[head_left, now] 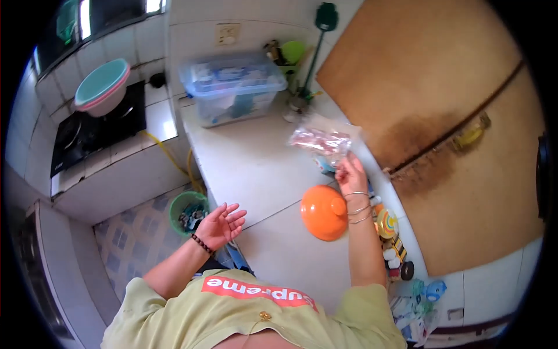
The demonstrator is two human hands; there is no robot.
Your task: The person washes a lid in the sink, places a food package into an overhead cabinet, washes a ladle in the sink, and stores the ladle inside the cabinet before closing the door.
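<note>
My right hand (pixel 351 173) grips the lower edge of a clear plastic bag (pixel 323 139) with reddish-pink contents I cannot make out exactly. The bag is lifted over the far right part of the white tiled counter (pixel 250 151). Just below that hand, an orange lid (pixel 323 213) with a round knob lies on the counter beside my forearm. A light blue item (pixel 323 165) shows partly behind the bag. My left hand (pixel 221 227) is held palm up near the counter's left edge, fingers apart, with nothing in it.
A lidded clear plastic bin (pixel 235 87) stands at the counter's back. Several jars and bottles (pixel 395 256) line the right wall. A green waste bin (pixel 189 212) sits on the floor at left. Stacked basins (pixel 103 87) rest on the black stove (pixel 125 116).
</note>
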